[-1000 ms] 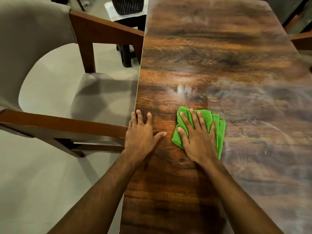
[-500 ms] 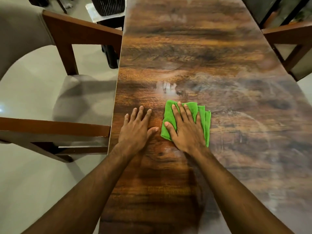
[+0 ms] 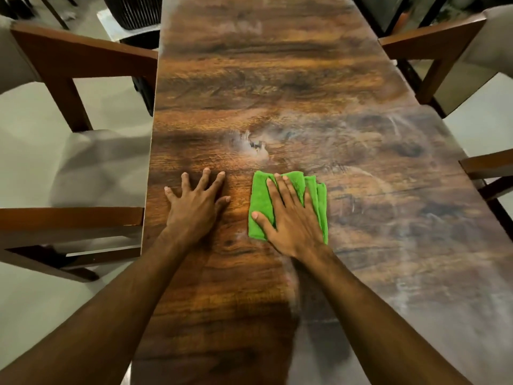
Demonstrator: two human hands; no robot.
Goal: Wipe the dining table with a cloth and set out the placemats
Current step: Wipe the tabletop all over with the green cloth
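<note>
A long dark wooden dining table (image 3: pixel 277 79) runs away from me, with hazy wipe streaks on its right half. A folded green cloth (image 3: pixel 261 201) lies flat on it near the middle. My right hand (image 3: pixel 291 218) presses down on the cloth with straight, spread fingers. My left hand (image 3: pixel 194 204) rests flat on the bare wood to the left of the cloth, fingers spread, a short gap away from it. No placemats are in view.
A wooden chair with a grey seat (image 3: pixel 91 168) stands against the table's left edge. Another wooden chair (image 3: pixel 438 48) stands at the right, with a further chair part (image 3: pixel 488 165) below it. A dark ribbed basket (image 3: pixel 133 9) sits on the floor at the far left.
The cloth under my right hand has slid rightwards, away from my left hand, and the gap between them has grown. My view has shifted right, showing the right-hand chairs.
</note>
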